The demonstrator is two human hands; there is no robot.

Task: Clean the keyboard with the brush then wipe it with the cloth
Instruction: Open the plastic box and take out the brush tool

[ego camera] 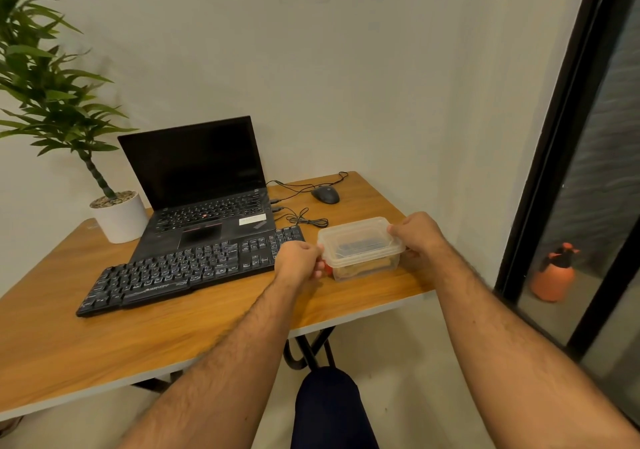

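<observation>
Left hand and right hand grip opposite ends of clear lidded container, fingers curled on rim; container sits near right table edge. Contents blurred: something tan, something dark. Black keyboard lies just left of container. Behind: open laptop, mouse, potted plant.

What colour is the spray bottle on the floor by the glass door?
Orange, with a black top section, seen in the head view: the spray bottle stands beyond the dark door frame.
</observation>
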